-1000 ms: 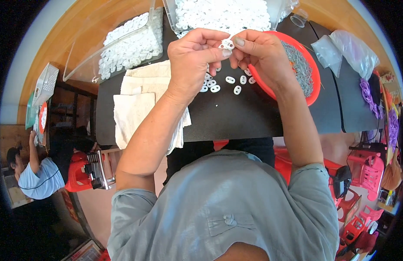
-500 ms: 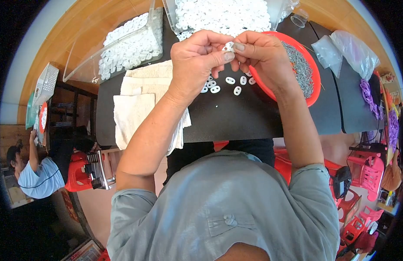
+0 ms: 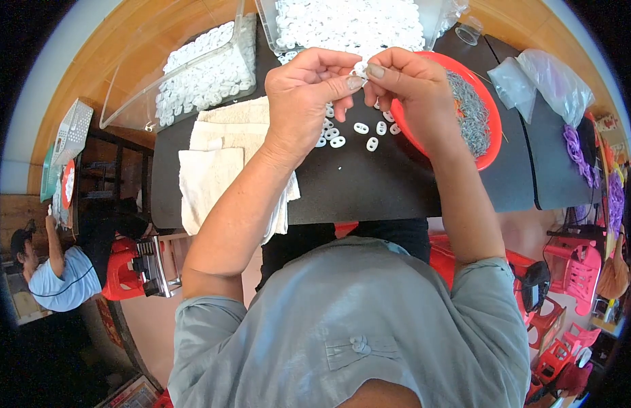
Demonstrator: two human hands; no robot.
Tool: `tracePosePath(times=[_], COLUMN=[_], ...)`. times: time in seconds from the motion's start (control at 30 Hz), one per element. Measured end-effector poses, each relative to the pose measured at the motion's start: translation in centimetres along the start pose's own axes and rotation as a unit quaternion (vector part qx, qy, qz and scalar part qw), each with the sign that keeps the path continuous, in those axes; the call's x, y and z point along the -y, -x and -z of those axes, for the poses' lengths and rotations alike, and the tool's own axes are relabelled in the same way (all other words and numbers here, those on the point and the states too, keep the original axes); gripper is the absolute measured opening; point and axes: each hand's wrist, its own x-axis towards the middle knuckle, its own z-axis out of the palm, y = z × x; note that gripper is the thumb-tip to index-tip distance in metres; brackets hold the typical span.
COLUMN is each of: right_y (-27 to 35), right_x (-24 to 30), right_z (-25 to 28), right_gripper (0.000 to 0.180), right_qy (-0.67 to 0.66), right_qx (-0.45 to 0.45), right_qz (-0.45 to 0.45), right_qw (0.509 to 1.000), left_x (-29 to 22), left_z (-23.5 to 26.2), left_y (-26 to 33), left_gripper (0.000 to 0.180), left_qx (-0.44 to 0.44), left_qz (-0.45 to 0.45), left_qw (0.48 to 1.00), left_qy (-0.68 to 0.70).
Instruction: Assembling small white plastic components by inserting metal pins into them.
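Over the table, my left hand [image 3: 305, 85] pinches a small white oval two-hole piece [image 3: 360, 69] between thumb and fingers. My right hand [image 3: 414, 85] meets it there, its thumb and forefinger pressed together at the piece's right side. Whatever sits between those right fingertips is too small to make out. Below the hands, several loose white two-hole pieces [image 3: 361, 128] lie on the dark table [image 3: 370, 187]. Partly behind my right hand and wrist is a red bowl [image 3: 493, 136] full of small grey metal parts [image 3: 473, 112].
A clear bin [image 3: 431, 27] of white pieces stands at the far side, and another tilted clear bin [image 3: 135, 95] lies left. Folded cream towels [image 3: 210, 180] hang over the near edge. Plastic bags [image 3: 553, 81] lie right. At far left a person [image 3: 63, 275] sits working.
My fingertips have shifted slightly around the white piece, which has turned a little. Both hands stay in nearly the same place.
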Motion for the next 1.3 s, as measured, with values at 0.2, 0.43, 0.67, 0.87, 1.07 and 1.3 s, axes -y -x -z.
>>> tracePosePath(times=[0.2, 0.43, 0.67, 0.87, 1.07, 1.3], right_y=[0.4, 0.3, 0.2, 0.2, 0.1, 0.2], right_x=[0.0, -0.2, 0.3, 0.7, 0.7, 0.6], right_z=[-0.8, -0.8, -0.2, 0.6, 0.7, 0.1], right_gripper=[0.020, 0.020, 0.019, 0.019, 0.019, 0.018], right_qy=[0.036, 0.006, -0.022, -0.022, -0.090, -0.101], right_qx=[-0.028, -0.016, -0.014, 0.036, 0.051, 0.035], right_qz=[0.026, -0.001, -0.014, -0.047, -0.068, -0.065], right_qw=[0.999, 1.000, 1.000, 0.998, 0.992, 0.992], left_x=[-0.5, -0.2, 0.2, 0.3, 0.2, 0.7], left_z=[0.0, 0.2, -0.1, 0.2, -0.4, -0.1], left_y=[0.3, 0.3, 0.0, 0.0, 0.4, 0.5], left_gripper=[0.018, 0.020, 0.027, 0.025, 0.025, 0.029], left_qx=[0.008, 0.017, 0.039, 0.046, 0.036, 0.032], left_qz=[-0.012, -0.022, -0.044, -0.046, -0.052, -0.102], left_qw=[0.998, 0.997, 0.997, 0.995, 0.995, 0.986], left_qy=[-0.057, -0.067, -0.044, -0.074, -0.073, -0.125])
